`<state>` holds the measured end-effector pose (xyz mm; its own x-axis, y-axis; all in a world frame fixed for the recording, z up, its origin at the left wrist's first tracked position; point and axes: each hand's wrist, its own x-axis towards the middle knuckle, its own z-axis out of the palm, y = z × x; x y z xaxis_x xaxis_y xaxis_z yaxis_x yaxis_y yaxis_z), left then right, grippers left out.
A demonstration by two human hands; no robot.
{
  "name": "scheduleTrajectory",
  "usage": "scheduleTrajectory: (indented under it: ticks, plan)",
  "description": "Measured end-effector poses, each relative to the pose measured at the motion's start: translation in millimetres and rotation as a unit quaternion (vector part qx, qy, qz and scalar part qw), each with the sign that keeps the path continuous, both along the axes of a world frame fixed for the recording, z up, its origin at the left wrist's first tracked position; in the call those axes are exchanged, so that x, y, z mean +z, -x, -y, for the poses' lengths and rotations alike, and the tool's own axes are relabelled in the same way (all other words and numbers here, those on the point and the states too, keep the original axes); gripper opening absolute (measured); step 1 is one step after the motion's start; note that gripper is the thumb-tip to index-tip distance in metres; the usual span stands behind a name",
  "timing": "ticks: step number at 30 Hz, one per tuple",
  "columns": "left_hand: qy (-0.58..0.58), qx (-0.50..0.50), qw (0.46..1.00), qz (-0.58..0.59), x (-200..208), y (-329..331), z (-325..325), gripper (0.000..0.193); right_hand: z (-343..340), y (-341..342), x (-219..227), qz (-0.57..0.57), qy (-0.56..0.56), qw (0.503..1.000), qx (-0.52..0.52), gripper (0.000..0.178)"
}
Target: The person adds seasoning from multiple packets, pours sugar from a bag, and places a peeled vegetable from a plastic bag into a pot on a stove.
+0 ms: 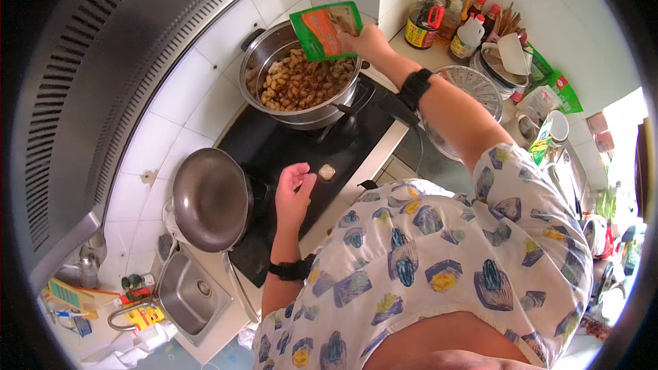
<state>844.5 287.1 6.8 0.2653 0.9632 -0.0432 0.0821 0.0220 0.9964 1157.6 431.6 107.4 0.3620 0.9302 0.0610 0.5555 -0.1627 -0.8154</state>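
1. Over a round steel pot [301, 119] of knobbly brown peanuts [301, 83], the right hand [369, 42], fingers closed, grips a flat green-and-orange plastic pouch [318, 34].
2. Above the black cooktop [274, 138], the left hand [295, 190] curls half-open, empty.

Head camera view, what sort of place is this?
Likely a home kitchen: a steel pot stands on a black cooktop, with a range hood and a metal sink at the left.

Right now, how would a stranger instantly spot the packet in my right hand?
Find the black cooktop, then the steel pot of peanuts. Over the pot, your right hand grips the packet. Its orange panel is edged in green, and unlike the green packaging farther right, it's held up.
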Motion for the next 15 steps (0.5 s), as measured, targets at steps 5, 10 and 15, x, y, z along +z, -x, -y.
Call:
scheduleTrajectory:
  ticks: [5,10,15]
  plan:
    - [-0.046,-0.088,0.995,-0.019,29.7,-68.7,-53.1,0.029,28.0,-11.9,-37.3,-0.402,-0.129,0.906,0.002,0.033]
    - [0.005,-0.058,0.990,0.128,62.6,-148.1,-79.3,0.041,91.4,-12.1,-37.7,-0.623,-0.156,0.764,0.067,0.037]
    - [-0.016,-0.044,0.976,0.210,79.5,-207.3,-45.5,0.028,176.3,-48.8,-40.8,-0.624,-0.173,0.760,0.058,0.044]
